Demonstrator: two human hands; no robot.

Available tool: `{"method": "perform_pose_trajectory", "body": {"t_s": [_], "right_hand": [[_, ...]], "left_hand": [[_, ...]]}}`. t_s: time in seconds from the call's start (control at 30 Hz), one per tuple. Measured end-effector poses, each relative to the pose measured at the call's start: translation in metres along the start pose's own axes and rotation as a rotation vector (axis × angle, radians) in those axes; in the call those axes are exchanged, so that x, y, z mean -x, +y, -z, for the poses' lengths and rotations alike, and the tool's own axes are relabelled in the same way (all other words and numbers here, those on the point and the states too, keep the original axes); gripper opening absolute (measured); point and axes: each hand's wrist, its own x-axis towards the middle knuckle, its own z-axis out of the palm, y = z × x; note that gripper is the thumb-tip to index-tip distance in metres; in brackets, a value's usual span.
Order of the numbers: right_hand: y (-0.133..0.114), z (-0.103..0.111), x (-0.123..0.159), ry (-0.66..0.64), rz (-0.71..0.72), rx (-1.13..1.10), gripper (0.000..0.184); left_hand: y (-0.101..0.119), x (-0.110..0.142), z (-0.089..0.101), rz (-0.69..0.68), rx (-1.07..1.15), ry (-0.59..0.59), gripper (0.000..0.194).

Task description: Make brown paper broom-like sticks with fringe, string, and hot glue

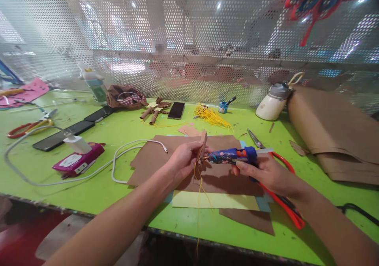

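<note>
My left hand (187, 157) pinches a narrow brown strip (203, 143), which looks like folded paper or card, held upright. Yellow string (200, 183) dangles from its lower end past the table's front edge. In my right hand (271, 171) is a blue glue gun (231, 155) with a clear glue stick out of its back end. Its nozzle points left and meets or nearly meets the strip; contact is hard to make out. Beneath both hands lie a brown paper sheet (166, 147) and a pale yellow strip (213, 200). Red-handled scissors (296, 216) lie partly under my right hand.
On the green table (97, 197), a purple power adapter (78, 159) with a white cable stands left. Behind are a phone (176, 110), brown paper rolls (154, 116), yellow string bundle (211, 116) and small blue jar (223, 107). A white bottle (271, 103) and large folded brown paper (334, 135) occupy the right.
</note>
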Motion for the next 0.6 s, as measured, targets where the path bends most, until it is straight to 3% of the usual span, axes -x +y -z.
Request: {"method": "perform_pose_trajectory", "body": {"t_s": [0.13, 0.3, 0.6], "right_hand": [[-0.0034, 0.0002, -0.0029, 0.075, 0.010, 0.065, 0.040], [-0.0064, -0.0007, -0.0061, 0.143, 0.011, 0.095, 0.043], [-0.0020, 0.0009, -0.0052, 0.088, 0.023, 0.099, 0.042]], "left_hand": [[0.0006, 0.0005, -0.0020, 0.007, 0.050, 0.066, 0.018], [0.0016, 0.0012, -0.0032, 0.015, 0.073, 0.043, 0.019], [0.0027, 0.0034, -0.0041, 0.022, 0.056, 0.040, 0.017]]}}
